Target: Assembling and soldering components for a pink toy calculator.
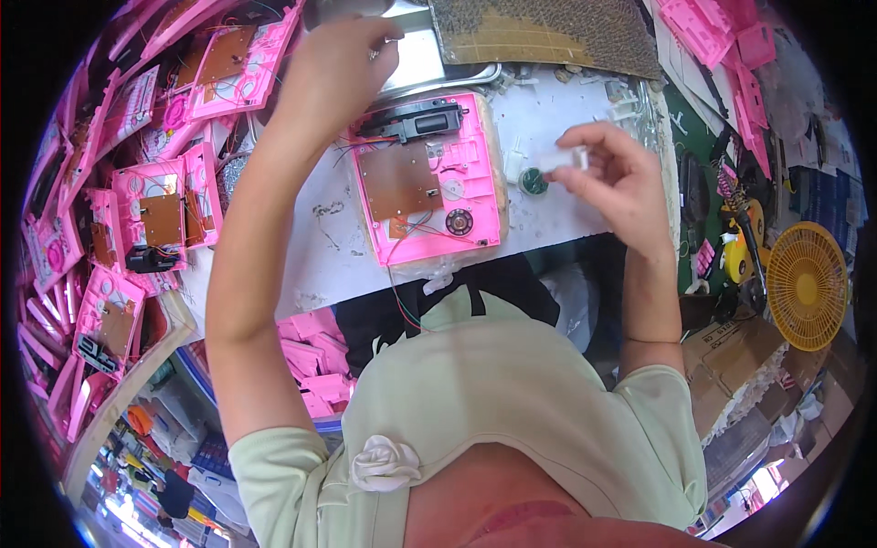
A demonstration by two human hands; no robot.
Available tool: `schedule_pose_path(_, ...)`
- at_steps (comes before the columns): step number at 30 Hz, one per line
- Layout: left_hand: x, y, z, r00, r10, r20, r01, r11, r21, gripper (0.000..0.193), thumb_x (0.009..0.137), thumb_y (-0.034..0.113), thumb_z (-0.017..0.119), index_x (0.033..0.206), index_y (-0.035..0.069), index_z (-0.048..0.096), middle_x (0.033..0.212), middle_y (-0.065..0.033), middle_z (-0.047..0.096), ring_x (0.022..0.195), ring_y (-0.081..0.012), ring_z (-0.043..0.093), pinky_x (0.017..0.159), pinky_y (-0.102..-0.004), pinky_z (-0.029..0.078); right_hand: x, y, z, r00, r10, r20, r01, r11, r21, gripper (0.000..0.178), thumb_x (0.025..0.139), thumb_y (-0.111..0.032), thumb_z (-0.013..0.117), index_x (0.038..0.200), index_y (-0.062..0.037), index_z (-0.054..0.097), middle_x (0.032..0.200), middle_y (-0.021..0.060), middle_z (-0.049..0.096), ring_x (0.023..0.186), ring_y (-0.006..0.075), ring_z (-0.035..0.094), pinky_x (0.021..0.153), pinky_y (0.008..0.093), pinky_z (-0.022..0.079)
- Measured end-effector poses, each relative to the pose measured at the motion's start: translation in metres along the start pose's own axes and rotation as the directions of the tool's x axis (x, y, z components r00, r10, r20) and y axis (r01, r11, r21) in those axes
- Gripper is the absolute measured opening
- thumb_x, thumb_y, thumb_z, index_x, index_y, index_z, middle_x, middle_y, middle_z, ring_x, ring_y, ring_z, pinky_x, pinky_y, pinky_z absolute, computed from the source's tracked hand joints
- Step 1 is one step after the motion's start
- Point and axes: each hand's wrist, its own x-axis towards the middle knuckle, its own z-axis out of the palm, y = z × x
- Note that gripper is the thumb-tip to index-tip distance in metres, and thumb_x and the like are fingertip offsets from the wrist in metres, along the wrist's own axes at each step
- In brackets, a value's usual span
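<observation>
A pink plastic housing [484,173] lies before me on the table, with a brown circuit board [399,178], a black motor-like unit [411,121], a round speaker [459,221] and thin loose wires. Beyond its far left corner, my left hand [340,68] is at the edge of a shiny metal tray [420,59], thumb and fingers curled together; what they pinch, if anything, is too small to make out. To the right of the housing my right hand [617,173] holds a small white plastic part [571,160] between thumb and fingers, above a small round green item [533,181].
Many pink housings [242,64] are piled at left, some with boards and wires. Corrugated cardboard [548,36] lies at the back, small white parts [626,100] at back right. A yellow basket [806,285] and yellow tape dispenser [742,242] stand at far right.
</observation>
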Motion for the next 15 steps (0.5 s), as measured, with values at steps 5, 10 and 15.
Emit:
schedule_pose_path(5,-0.111,0.075,-0.025,0.858,-0.305,0.412,0.468,0.137,-0.873,0.011,0.099,0.005,0.065,0.109,-0.001,0.066,0.103,-0.0127,0.074,0.086,-0.0168,0.072,0.074,-0.0279,0.06,-0.021,0.003,0.042,0.96,-0.28,0.004,0.28,0.958,-0.064,0.033,0.078,0.001,0.083,0.11,-0.0003,0.073,0.099,0.008,0.075,0.08,0.011,0.069,0.072,0.0261,0.057)
schedule_pose_path(10,-0.154,0.094,0.0,0.764,-0.335,0.551,0.414,-0.401,-0.817,0.01,0.101,0.007,0.063,0.109,0.0,0.062,0.109,-0.0159,0.072,0.093,-0.0215,0.073,0.079,-0.0335,0.063,-0.022,0.006,0.062,0.878,-0.476,0.047,0.478,0.869,-0.125,0.034,0.076,-0.002,0.087,0.107,-0.003,0.074,0.089,0.0077,0.075,0.069,0.0146,0.069,0.063,0.0265,0.056)
schedule_pose_path(15,-0.159,0.102,0.008,0.76,-0.329,0.561,0.365,-0.498,-0.786,0.01,0.102,0.008,0.062,0.108,0.0,0.062,0.107,-0.0152,0.072,0.092,-0.022,0.073,0.08,-0.0343,0.063,-0.025,0.003,0.068,0.84,-0.531,0.11,0.541,0.809,-0.228,0.032,0.077,-0.003,0.087,0.106,-0.0033,0.074,0.086,0.0075,0.074,0.068,0.0153,0.069,0.06,0.0272,0.056)
